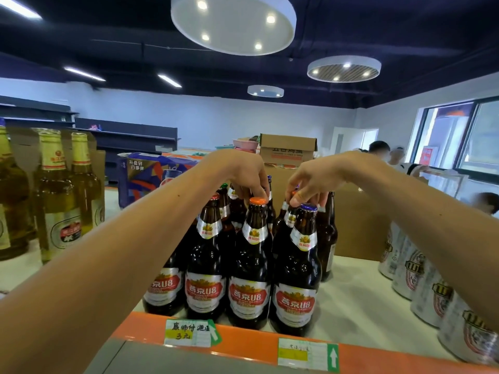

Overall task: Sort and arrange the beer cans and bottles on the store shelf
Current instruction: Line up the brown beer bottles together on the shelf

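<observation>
Brown-glass Yanjing U8 bottles [251, 265] stand upright, clustered at frame centre on the white shelf [351, 298]. The left hand [247, 176] and right hand [310, 182], equally near, reach from above, each pinching a second-row bottle's cap with curled fingers.

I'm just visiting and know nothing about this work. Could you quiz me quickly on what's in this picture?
1. True or false: the silver cans stand right of the brown bottles.
2. What colour is the shelf edge?
3. The left hand and right hand both touch: A) those bottles' tops, B) the cans, C) price tags.
Key: 1 true; 2 orange; 3 A.
</observation>
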Demonstrator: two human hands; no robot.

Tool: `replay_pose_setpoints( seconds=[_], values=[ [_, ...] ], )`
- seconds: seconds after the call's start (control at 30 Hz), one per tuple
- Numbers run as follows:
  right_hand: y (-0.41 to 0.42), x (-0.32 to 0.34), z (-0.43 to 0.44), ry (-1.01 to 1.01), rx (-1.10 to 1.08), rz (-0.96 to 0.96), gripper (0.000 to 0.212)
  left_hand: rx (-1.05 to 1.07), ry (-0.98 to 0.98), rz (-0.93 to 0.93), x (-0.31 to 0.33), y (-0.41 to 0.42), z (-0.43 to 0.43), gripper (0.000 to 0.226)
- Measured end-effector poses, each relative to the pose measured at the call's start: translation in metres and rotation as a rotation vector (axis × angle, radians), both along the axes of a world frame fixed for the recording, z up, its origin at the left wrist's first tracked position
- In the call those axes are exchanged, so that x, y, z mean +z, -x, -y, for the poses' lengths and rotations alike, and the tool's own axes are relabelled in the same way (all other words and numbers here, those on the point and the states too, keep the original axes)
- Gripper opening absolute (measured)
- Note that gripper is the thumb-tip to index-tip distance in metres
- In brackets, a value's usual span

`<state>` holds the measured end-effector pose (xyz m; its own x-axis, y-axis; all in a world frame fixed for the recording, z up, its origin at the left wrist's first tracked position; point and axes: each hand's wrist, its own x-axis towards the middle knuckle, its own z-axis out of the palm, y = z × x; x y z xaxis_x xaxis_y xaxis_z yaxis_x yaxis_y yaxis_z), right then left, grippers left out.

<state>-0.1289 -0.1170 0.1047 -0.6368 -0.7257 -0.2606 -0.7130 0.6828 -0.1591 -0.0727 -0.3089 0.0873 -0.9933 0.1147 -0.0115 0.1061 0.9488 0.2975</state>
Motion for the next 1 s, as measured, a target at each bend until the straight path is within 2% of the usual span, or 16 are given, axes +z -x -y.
replay_pose_setpoints(
  seconds=[0.07, 0.1, 0.17, 0.23, 0.3, 0.37, 0.43, 0.5, 0.63, 0.67, 0.8, 1.0],
  values=[
    [-0.002, 0.003, 0.0, 0.003, -0.044, 0.036, 0.032, 0.004, -0.006, 0.026, 0.002, -0.002, -0.002, 0.019],
    [0.0, 0.004, 0.0, 0.045, -0.077, 0.032, 0.044, -0.002, -0.009, 0.054, 0.004, -0.005, -0.002, 0.028],
    [0.011, 0.004, 0.001, 0.224, -0.133, -0.086, 0.056, -0.019, -0.029, 0.103, 0.013, -0.012, -0.001, 0.055],
    [0.027, 0.001, 0.004, 0.342, -0.158, -0.273, 0.054, -0.019, -0.067, 0.059, 0.023, -0.023, 0.007, 0.064],
    [0.039, -0.007, 0.009, 0.244, -0.17, -0.305, 0.051, 0.015, -0.033, -0.059, 0.03, -0.034, 0.023, 0.058],
    [0.048, -0.015, 0.016, 0.103, -0.211, -0.209, 0.052, 0.085, 0.0, -0.152, 0.032, -0.04, 0.048, 0.051],
    [0.047, -0.018, 0.025, 0.074, -0.248, -0.151, 0.049, 0.157, -0.028, -0.179, 0.027, -0.043, 0.079, 0.048],
    [0.046, -0.016, 0.03, 0.082, -0.26, -0.144, 0.043, 0.211, -0.075, -0.114, 0.019, -0.045, 0.109, 0.046],
    [0.046, -0.01, 0.04, 0.028, -0.239, -0.18, 0.04, 0.189, -0.116, 0.278, 0.01, -0.047, 0.144, 0.045],
    [0.048, -0.007, 0.043, 0.032, -0.241, -0.171, 0.039, 0.149, -0.115, 0.327, 0.009, -0.046, 0.147, 0.042],
    [0.043, 0.003, 0.067, 0.088, -0.259, -0.083, 0.031, 0.02, -0.143, 0.297, 0.003, -0.039, 0.159, 0.033],
    [0.033, 0.01, 0.103, 0.017, -0.277, -0.065, 0.028, -0.082, -0.144, 0.282, -0.005, -0.031, 0.172, 0.023]
  ],
)
